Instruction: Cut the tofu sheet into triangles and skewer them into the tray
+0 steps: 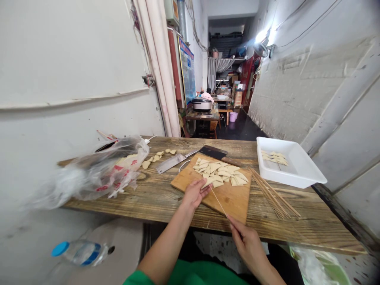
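My left hand [194,194] is closed on a pale, flat tofu piece [208,181] at the near edge of the pile. A thin wooden skewer [219,202] slants from my right hand [246,237] up to that piece; my right fingers pinch its lower end. Whether the tip has gone into the tofu, I cannot tell. Many cut tofu triangles [222,171] lie heaped on the wooden cutting board [233,202]. Right of the board, a fanned bundle of skewers [273,196] rests on the table.
A white tray [299,174] at the right holds skewered pieces [274,157]. Behind the board lie a dark-bladed cleaver [212,152] and a metal cleaver [171,163]. Small pale pieces [156,157] and a plastic bag [109,174] are at the left. A water bottle [83,252] lies below.
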Demonstrator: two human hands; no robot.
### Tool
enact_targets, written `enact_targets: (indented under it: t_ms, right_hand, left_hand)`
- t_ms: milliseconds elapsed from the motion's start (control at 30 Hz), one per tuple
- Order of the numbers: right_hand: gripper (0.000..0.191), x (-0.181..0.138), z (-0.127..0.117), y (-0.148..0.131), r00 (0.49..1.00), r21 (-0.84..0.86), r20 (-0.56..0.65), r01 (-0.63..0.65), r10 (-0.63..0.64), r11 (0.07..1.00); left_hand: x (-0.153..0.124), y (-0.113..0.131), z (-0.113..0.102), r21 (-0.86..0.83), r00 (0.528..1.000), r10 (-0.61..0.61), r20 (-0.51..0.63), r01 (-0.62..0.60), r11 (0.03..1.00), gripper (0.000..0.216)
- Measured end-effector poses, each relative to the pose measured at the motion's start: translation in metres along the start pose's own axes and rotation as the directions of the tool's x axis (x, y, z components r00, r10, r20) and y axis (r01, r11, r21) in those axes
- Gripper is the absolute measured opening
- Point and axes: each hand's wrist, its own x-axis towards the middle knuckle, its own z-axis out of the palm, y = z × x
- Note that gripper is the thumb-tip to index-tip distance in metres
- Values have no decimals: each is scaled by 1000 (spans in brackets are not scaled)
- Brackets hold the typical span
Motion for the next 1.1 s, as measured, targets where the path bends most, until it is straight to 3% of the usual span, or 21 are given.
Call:
enact_targets:
  t_ms: [167,1100]
  right_hand:
    - [39,-1,0,0,1000,6,17,-16,16,1000]
    - [40,2,5,1,999,60,-3,-41,41,997]
  left_hand:
    - [-1,-2,0,2,999,33,5,-33,999,23]
    - [-11,-13,5,84,999,21,26,-23,996,22]
